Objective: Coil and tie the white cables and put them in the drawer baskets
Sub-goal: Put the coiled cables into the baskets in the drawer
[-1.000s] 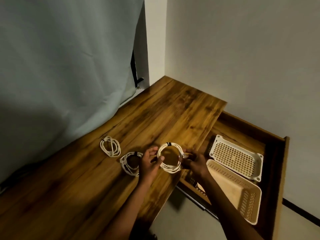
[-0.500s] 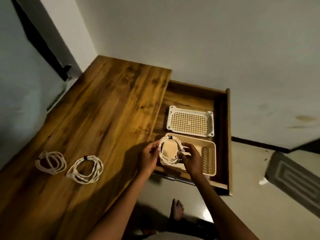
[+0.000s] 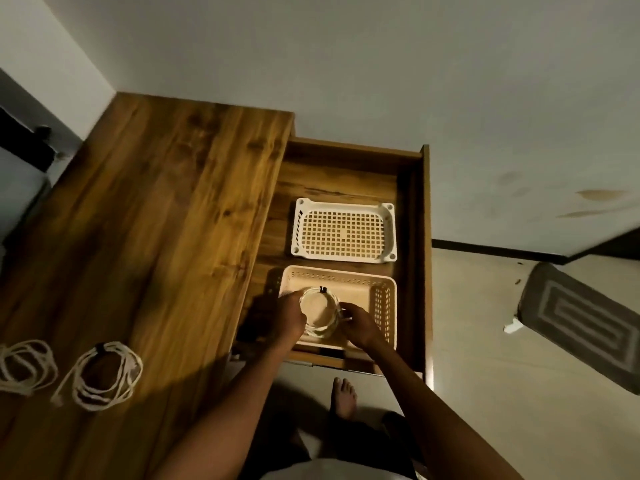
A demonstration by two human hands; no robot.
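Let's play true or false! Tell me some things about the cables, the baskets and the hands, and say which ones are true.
1. Both hands hold a coiled cable over the beige basket. True: the left hand and the right hand each grip a side of it.
2. The white basket has a cable in it. False: it holds nothing.
3. Two more cables lie on the wooden tabletop. True: a tied coil and another coil beside it.
4. The drawer is closed. False: it is pulled open, with both baskets inside.
5. The white basket sits nearer the person than the beige one. False: it is farther away.
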